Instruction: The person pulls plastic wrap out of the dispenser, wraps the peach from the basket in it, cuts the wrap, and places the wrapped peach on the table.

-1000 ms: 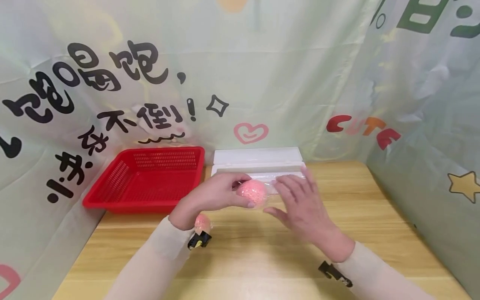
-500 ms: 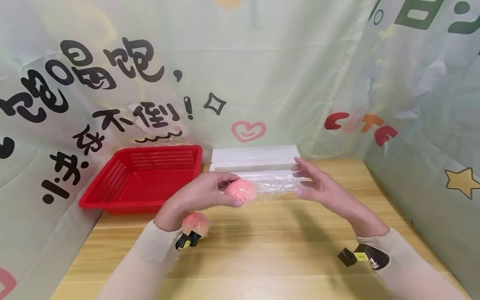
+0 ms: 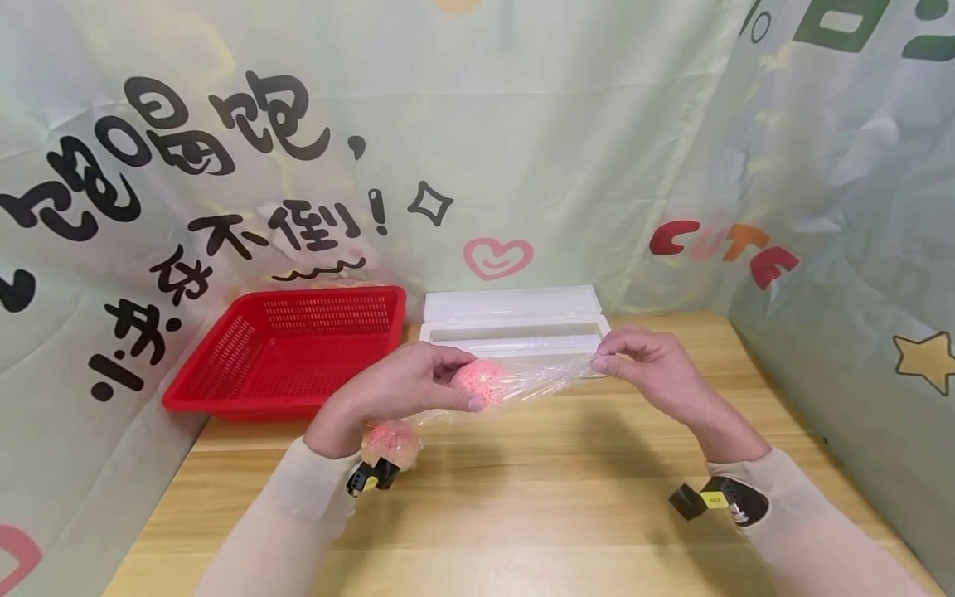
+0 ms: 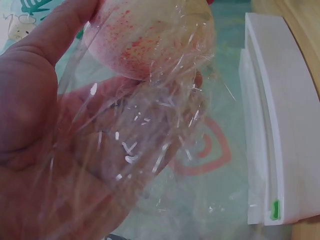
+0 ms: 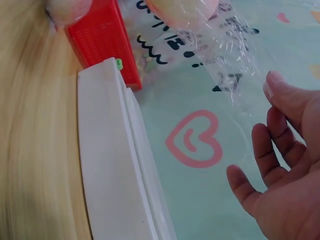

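Observation:
My left hand (image 3: 403, 385) grips a pink-and-yellow speckled peach (image 3: 483, 381) above the table, thumb in front of it. Clear cling film (image 3: 548, 377) stretches from this peach to my right hand (image 3: 656, 373), which pinches the film's end between thumb and fingertips. In the left wrist view, crinkled film lies over the peach (image 4: 145, 40) and across the palm. The right wrist view has the film (image 5: 225, 60) narrowing toward my thumb, the other fingers spread below. A second film-covered peach (image 3: 391, 444) sits on the table below my left wrist.
A red plastic basket (image 3: 254, 406) stands at the back left. Beside it, against the printed cloth backdrop, lies a long white box (image 3: 515, 305) with its lid raised, partly behind the film. Wooden tabletop (image 3: 522, 514) runs in front of my hands.
My right hand moved right, away from the peach, and its spread fingers closed on the film's end, which is now drawn out tighter. My left hand shifted slightly left with the peach.

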The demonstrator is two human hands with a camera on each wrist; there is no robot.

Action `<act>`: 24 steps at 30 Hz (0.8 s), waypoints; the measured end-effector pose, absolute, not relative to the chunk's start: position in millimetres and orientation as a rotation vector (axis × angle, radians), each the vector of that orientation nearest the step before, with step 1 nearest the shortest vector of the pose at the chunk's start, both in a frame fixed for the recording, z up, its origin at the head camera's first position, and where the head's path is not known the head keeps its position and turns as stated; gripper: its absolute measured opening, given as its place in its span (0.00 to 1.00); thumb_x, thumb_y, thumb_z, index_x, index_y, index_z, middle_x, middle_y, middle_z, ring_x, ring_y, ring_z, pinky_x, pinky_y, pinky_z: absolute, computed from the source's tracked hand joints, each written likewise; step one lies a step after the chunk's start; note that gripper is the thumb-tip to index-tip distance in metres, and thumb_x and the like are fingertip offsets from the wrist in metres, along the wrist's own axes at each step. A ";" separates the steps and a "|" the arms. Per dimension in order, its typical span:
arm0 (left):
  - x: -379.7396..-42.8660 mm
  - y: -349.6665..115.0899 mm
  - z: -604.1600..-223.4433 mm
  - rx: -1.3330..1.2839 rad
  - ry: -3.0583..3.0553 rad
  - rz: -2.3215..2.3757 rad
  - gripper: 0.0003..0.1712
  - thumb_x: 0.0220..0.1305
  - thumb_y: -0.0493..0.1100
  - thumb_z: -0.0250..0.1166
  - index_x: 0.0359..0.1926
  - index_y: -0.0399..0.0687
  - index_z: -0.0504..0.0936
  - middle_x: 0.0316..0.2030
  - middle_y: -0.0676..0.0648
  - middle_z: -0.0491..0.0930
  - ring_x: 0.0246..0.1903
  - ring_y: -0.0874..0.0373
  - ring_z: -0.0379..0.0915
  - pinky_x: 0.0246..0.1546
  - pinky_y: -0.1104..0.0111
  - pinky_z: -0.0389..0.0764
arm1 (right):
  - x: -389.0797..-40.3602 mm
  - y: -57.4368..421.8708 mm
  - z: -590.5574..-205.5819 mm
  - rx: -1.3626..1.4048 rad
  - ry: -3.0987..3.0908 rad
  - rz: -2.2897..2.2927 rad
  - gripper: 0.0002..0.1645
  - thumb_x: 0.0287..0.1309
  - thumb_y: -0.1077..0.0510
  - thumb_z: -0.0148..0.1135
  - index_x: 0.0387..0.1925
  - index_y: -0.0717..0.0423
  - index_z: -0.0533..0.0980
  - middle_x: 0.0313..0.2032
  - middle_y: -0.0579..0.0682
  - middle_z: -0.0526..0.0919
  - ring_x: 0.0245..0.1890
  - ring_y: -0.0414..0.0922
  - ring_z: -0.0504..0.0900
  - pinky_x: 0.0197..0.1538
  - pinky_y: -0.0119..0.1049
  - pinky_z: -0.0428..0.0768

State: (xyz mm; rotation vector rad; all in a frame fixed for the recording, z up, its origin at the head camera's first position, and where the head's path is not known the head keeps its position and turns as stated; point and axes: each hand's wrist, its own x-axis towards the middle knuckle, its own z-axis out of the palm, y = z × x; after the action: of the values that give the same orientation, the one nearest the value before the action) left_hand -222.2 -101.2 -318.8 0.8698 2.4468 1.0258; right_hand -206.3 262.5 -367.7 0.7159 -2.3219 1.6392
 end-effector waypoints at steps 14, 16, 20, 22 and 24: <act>-223.3 -95.7 -325.9 0.878 2.400 1.068 0.13 0.62 0.61 0.76 0.41 0.63 0.86 0.26 0.53 0.77 0.28 0.61 0.70 0.33 0.66 0.76 | -213.9 249.0 -370.4 0.853 -2.391 1.772 0.11 0.61 0.70 0.72 0.45 0.60 0.88 0.42 0.38 0.89 0.44 0.38 0.85 0.46 0.30 0.85; -222.5 -95.8 -326.3 0.881 2.397 1.068 0.13 0.63 0.61 0.75 0.41 0.64 0.86 0.27 0.53 0.77 0.28 0.61 0.71 0.34 0.65 0.77 | -216.5 247.7 -371.6 0.844 -2.333 1.764 0.07 0.60 0.72 0.71 0.37 0.61 0.89 0.36 0.38 0.89 0.39 0.37 0.84 0.43 0.30 0.84; -220.6 -94.2 -327.0 0.859 2.433 1.078 0.14 0.63 0.62 0.75 0.42 0.64 0.86 0.29 0.54 0.80 0.31 0.60 0.74 0.36 0.64 0.79 | -220.1 248.1 -371.5 0.843 -2.294 1.746 0.04 0.62 0.69 0.72 0.37 0.61 0.89 0.35 0.43 0.90 0.37 0.36 0.84 0.41 0.29 0.84; -219.6 -92.1 -328.2 0.824 2.460 1.103 0.16 0.62 0.61 0.76 0.44 0.61 0.86 0.29 0.52 0.79 0.31 0.59 0.74 0.35 0.64 0.78 | -220.3 248.7 -370.7 0.817 -2.301 1.755 0.04 0.63 0.68 0.72 0.39 0.63 0.88 0.36 0.45 0.90 0.37 0.37 0.84 0.41 0.30 0.84; -218.4 -89.2 -330.5 0.766 2.507 1.136 0.20 0.60 0.60 0.78 0.49 0.59 0.87 0.31 0.53 0.80 0.34 0.58 0.74 0.36 0.64 0.78 | -219.3 249.6 -369.9 0.737 -2.318 1.763 0.07 0.64 0.66 0.72 0.44 0.65 0.87 0.38 0.43 0.90 0.39 0.37 0.84 0.41 0.30 0.84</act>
State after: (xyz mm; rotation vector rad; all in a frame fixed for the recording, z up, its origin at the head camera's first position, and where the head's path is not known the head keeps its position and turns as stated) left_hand -218.4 -89.2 -330.5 0.7661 2.5071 1.1357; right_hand -219.3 249.6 -369.9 0.7368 -2.3184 1.7627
